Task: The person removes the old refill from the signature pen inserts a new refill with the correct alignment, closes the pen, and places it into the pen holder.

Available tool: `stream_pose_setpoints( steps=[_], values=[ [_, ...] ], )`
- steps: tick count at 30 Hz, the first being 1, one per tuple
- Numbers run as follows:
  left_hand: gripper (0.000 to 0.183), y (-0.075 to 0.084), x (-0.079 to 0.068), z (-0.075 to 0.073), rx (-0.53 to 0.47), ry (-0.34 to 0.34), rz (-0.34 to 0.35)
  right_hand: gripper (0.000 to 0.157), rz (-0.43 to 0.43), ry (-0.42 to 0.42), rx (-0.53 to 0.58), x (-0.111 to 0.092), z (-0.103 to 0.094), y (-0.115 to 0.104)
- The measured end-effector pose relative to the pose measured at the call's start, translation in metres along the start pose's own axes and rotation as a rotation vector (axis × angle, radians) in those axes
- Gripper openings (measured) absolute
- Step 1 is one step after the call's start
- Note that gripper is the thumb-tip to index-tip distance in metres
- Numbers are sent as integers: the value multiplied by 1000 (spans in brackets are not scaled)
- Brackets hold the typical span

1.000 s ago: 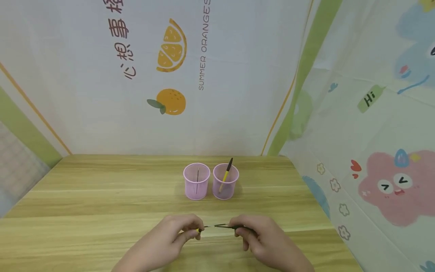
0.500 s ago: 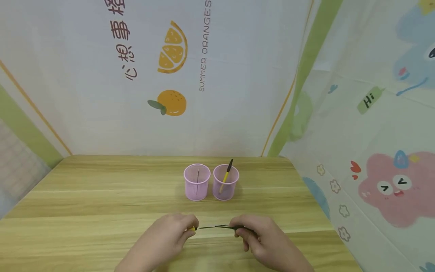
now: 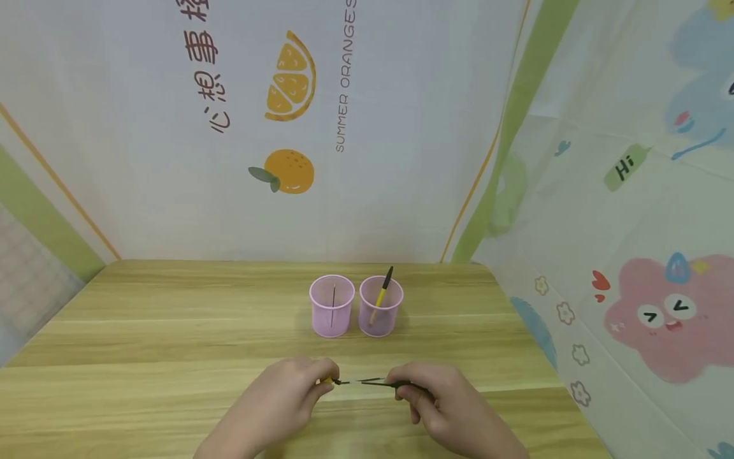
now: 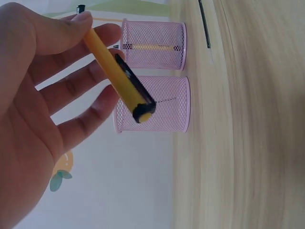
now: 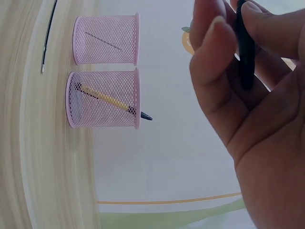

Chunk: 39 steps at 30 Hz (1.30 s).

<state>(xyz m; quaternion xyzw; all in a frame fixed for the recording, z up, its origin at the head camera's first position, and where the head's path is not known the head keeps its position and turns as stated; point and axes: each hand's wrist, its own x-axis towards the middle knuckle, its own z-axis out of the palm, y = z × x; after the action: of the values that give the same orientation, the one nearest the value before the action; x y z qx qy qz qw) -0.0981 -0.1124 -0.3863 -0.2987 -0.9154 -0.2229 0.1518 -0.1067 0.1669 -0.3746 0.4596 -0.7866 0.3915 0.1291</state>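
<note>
In the head view my left hand (image 3: 292,392) pinches a yellow pen barrel (image 4: 114,71) between thumb and forefinger. The barrel has a black clip and a black collar at its near end; a short black bit shows at its other end. My right hand (image 3: 441,395) holds a slim black pen part (image 5: 245,52), and a thin dark rod (image 3: 373,384) points from it toward the left hand. The two hands face each other over the table with a small gap. A thin dark stick with a pale tip (image 5: 46,43) shows against the tabletop in both wrist views.
Two pink mesh cups stand side by side behind the hands. The left cup (image 3: 331,319) holds a thin dark stick (image 3: 333,306); the right cup (image 3: 377,322) holds a yellow and black pen (image 3: 382,295). Printed cloth (image 3: 401,159) hangs behind the wooden table (image 3: 189,319).
My left hand drew back a little to the left with the yellow barrel, then came slightly right again. My right hand stays nearly still.
</note>
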Motion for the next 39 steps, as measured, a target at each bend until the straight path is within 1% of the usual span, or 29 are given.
stream_pose_setpoints(
  steps=[3, 8, 11, 13, 15, 17, 21, 23, 25, 27, 30, 33, 35, 37, 39],
  values=[
    [13, 1, 0, -2, -29, 14, -12, 29, -18, 5, -1, 1, 0, 0],
    [13, 3, 1, -3, -65, 60, -1, 29, -21, 3, -14, 0, -1, 0],
    [14, 4, 1, -3, -90, 105, 31, 28, -30, 3, -12, 0, 1, 2],
    [15, 5, 1, -3, -113, 140, 58, 27, -34, 3, 10, 0, 4, 2],
    [15, 7, 2, -3, -138, 173, 89, 28, -45, 3, 51, 1, 8, 2],
    [15, 9, 3, -3, -174, 190, 113, 31, -45, -4, 87, 3, 11, -1],
    [15, 13, 6, -1, -227, 210, 160, 42, -15, -44, 145, 6, 17, -9],
    [16, 15, 7, -1, -241, 213, 166, 44, 6, -66, 150, 8, 19, -12],
    [18, 16, 7, -1, -241, 213, 153, 45, 38, -89, 160, 9, 19, -15],
    [19, 17, 7, -2, -239, 206, 123, 43, 72, -107, 164, 9, 20, -16],
    [20, 18, 7, -3, -236, 200, 93, 42, 100, -120, 159, 9, 20, -17],
    [20, 18, 7, -3, -238, 207, 100, 44, 62, -111, 129, 9, 21, -17],
    [18, 19, 7, -3, -247, 214, 117, 45, 32, -102, 110, 10, 22, -16],
    [16, 20, 8, -3, -255, 222, 131, 42, 23, -95, 101, 10, 22, -16],
    [13, 20, 9, -3, -256, 234, 140, 43, 13, -89, 89, 10, 22, -16]
  ],
)
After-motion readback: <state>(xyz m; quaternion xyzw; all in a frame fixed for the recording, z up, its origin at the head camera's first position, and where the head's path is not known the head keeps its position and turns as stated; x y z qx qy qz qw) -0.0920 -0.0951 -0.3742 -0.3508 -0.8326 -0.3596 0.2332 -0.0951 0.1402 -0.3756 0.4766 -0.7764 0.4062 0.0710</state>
